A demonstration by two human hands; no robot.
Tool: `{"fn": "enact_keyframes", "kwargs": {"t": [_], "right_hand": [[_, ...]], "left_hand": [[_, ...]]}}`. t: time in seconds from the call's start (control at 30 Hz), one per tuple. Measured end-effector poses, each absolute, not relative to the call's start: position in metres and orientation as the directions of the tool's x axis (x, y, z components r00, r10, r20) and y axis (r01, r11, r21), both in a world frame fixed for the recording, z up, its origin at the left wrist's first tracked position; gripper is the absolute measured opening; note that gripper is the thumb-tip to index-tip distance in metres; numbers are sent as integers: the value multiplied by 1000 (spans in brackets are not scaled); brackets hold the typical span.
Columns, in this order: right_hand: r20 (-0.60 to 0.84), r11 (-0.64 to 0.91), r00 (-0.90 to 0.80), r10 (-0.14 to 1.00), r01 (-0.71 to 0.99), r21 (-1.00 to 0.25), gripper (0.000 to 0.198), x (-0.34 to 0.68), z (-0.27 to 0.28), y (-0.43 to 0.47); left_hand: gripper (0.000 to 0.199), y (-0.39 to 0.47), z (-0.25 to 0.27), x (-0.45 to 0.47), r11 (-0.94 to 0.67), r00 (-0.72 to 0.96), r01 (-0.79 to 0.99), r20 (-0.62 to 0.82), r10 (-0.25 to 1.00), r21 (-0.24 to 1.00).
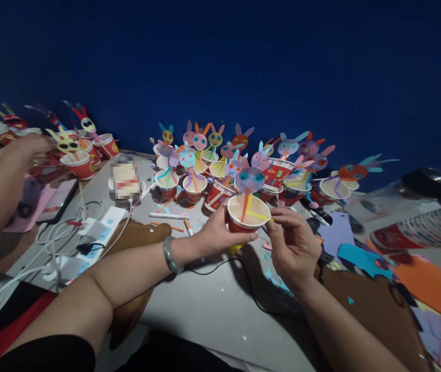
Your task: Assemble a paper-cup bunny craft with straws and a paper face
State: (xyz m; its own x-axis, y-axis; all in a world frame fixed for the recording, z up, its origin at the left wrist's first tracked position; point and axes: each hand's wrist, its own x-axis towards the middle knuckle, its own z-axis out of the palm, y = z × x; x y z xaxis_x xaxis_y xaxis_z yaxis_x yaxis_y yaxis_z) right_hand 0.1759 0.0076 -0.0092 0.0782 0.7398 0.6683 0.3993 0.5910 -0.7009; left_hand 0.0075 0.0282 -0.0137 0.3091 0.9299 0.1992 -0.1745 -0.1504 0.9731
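My left hand (pixel 217 227) is wrapped round a red paper cup (pixel 239 226) with a white inside, held tilted above the table. A purple paper animal head (pixel 250 179) with blue eyes stands over its rim. An orange strip and a yellow strip (pixel 255 214) run down inside the cup. At the cup's right side, my right hand (pixel 296 245) has thumb and fingertips pinched by the rim, close to the yellow strip's end. What exactly lies between those fingertips is too small to make out.
Behind stand several decorated cups (pixel 194 187) with paper heads. On the left are a power strip (pixel 100 235), cables, a phone (pixel 58 201) and another person's arm (pixel 3 186). To the right lie coloured sheets (pixel 425 281), stacked cups (pixel 429 227) and a clear bottle (pixel 394 204).
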Motion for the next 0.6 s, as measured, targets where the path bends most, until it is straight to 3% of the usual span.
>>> {"fn": "enact_keyframes", "kwargs": {"t": [0.2,0.4,0.6], "right_hand": [[654,556,176,736,393,-732,5,178,-1,12],[706,585,185,684,439,-682,3,178,-4,15],[800,642,99,592,543,-542,5,181,-11,15]], "left_hand": [[78,29,-9,3,-128,336,-161,177,925,979],[41,34,-2,0,-196,74,-255,222,972,947],[42,40,2,-1,-128,109,-311,169,980,942]]}}
